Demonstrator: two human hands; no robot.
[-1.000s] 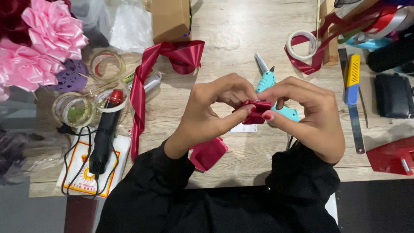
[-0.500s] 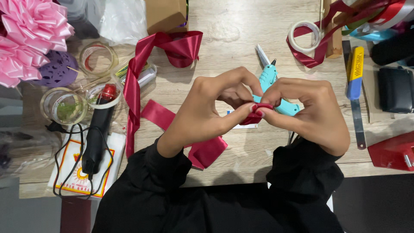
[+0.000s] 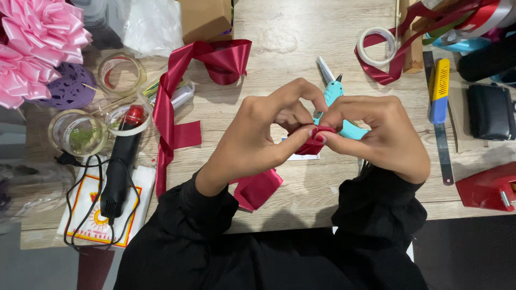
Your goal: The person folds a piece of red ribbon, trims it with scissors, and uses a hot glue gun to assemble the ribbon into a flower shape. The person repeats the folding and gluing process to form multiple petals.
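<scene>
**Both hands pinch a fold of red ribbon**

The left hand (image 3: 263,137) and right hand (image 3: 376,134) meet above the wooden surface (image 3: 301,48), each grip closed on the folded dark red ribbon (image 3: 314,144) — its tail trails left. A turquoise glue gun (image 3: 334,91) lies just behind.

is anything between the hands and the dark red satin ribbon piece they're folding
Nothing visible is. The left hand and the right hand both pinch the folded dark red satin ribbon piece directly at their fingertips, above the pale wooden table; the turquoise glue gun lies behind them.
</scene>
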